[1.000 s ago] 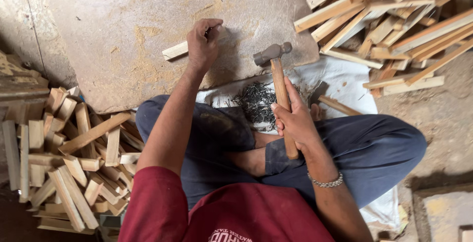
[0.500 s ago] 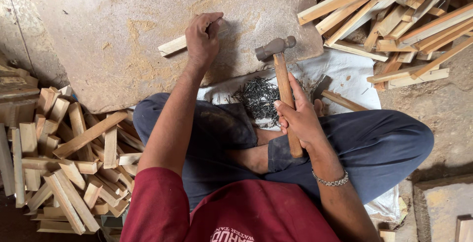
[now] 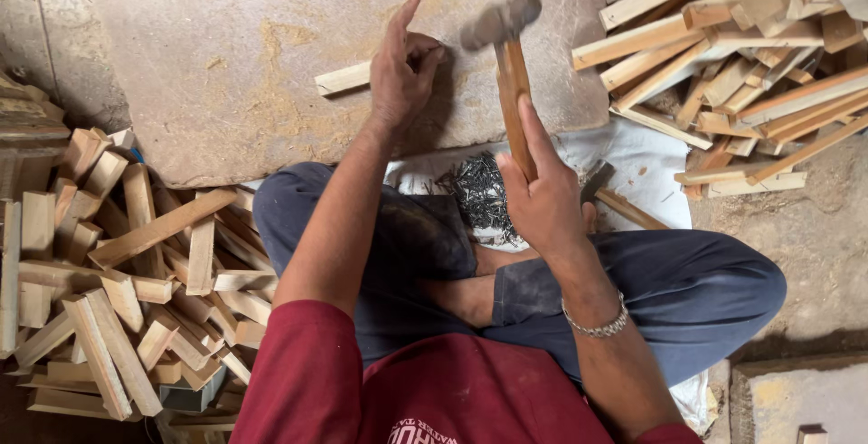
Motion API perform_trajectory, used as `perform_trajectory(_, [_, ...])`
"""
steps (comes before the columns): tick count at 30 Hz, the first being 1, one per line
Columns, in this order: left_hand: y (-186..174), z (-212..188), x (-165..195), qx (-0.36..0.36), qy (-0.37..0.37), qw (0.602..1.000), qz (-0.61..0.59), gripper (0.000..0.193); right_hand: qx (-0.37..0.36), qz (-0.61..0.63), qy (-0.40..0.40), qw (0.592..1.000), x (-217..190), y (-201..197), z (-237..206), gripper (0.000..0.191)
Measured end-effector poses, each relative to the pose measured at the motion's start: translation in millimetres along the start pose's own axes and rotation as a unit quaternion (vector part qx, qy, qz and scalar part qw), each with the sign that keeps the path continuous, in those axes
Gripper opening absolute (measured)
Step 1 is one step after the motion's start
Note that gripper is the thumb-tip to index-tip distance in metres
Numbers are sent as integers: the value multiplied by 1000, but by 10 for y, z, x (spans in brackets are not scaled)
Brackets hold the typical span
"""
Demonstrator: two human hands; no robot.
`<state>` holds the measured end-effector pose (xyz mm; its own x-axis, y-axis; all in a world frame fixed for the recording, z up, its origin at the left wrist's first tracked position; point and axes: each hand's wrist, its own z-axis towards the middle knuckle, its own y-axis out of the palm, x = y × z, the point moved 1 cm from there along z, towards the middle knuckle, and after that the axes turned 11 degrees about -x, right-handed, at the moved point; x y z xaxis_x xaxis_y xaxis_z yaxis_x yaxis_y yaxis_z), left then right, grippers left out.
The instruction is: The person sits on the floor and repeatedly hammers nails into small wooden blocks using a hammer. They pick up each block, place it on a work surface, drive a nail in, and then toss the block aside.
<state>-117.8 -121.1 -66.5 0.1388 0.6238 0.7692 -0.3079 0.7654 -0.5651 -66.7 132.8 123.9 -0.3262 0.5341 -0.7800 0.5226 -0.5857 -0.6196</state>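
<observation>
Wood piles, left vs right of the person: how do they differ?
The left pile holds mostly short, stubby offcuts; the right pile holds longer, thinner slats. The left pile lies beside the person's knee, low in the view; the right pile sits at the top corner, next to the stone slab and the white cloth. Both are loose, unsorted heaps of pale bare wood on the ground.

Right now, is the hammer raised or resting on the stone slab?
Raised: the right hand holds the hammer with its blurred head above the stone slab.
</observation>
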Motion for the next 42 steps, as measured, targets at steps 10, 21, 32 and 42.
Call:
perform_trajectory(10, [-51,-3,84,23,43,999,-4,91,-134,-52,166,976,-165,123,454,74])
perform_trajectory(21, [-58,-12,59,36,1,998,-43,91,32,-75,-58,995,76,393,328,59])
perform_trajectory(32, [-57,51,-7,24,36,998,-55,86,-54,109,160,980,193,318,-286,77])
perform_trajectory(42, [-1011,-267,623,-145,-52,964,216,66,-41,576,253,776,391,314,-755,85])
